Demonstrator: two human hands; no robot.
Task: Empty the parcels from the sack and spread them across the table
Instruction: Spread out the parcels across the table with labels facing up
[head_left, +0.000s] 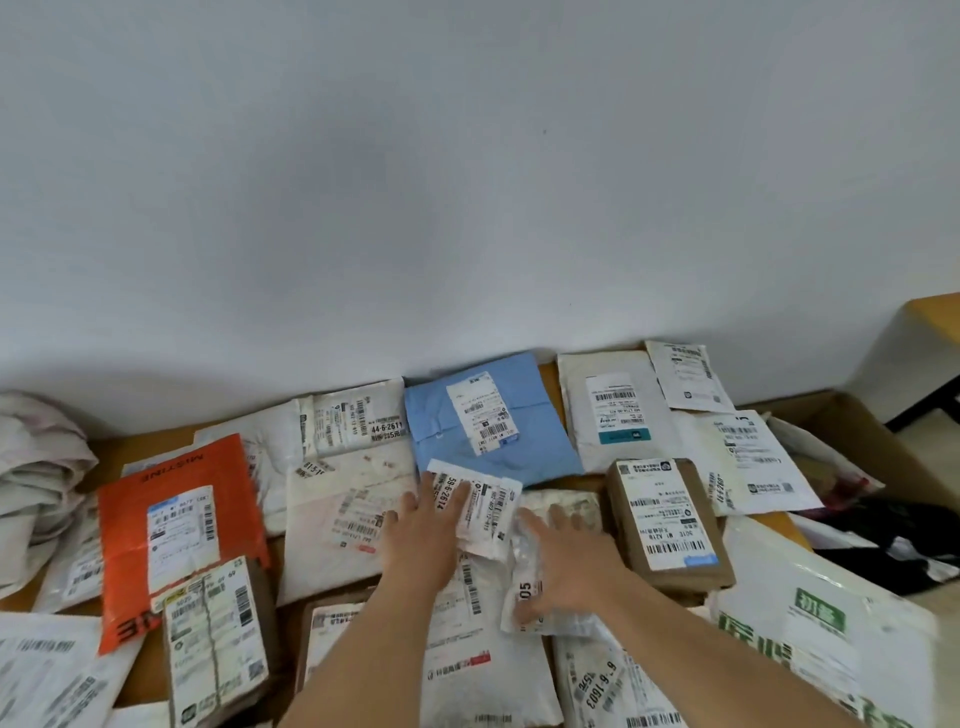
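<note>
Several parcels lie spread over the wooden table (171, 675). An orange mailer (176, 530) is at the left, a blue mailer (488, 421) at the back middle, and a brown box (665, 525) at the right. My left hand (423, 540) rests flat with straight fingers on a small white labelled packet (485, 506). My right hand (566, 566) lies flat on a clear plastic packet (535, 587) beside it. A crumpled whitish sack (36, 467) sits at the far left.
A white wall rises directly behind the table. An open cardboard box (852, 426) with dark items stands at the right edge. A large white bag with green print (821, 623) lies at the front right. A brown taped box (218, 639) sits at the front left.
</note>
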